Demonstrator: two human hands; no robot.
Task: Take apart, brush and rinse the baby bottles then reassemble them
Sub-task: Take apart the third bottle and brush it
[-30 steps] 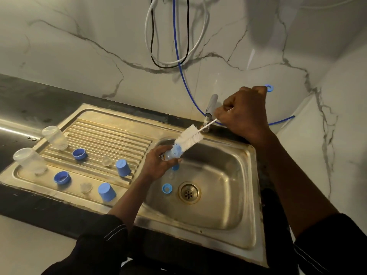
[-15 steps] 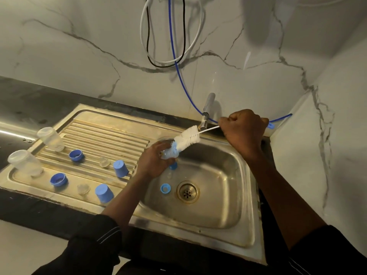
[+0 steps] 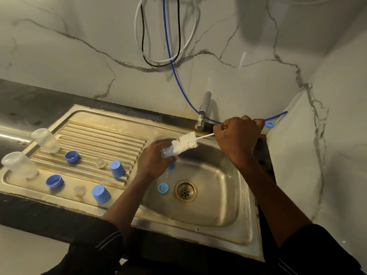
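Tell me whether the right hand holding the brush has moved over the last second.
Yes, the right hand has dropped: it was level with the top of the tap, now it sits by its base.

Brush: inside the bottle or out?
Mostly out: the brush shows nearly all its bristles outside the bottle in the left hand; only its tip meets the mouth.

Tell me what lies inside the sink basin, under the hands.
A blue ring lies beside the drain. Another blue piece shows partly below the left hand, which covers the rest of it and the basin floor beneath.
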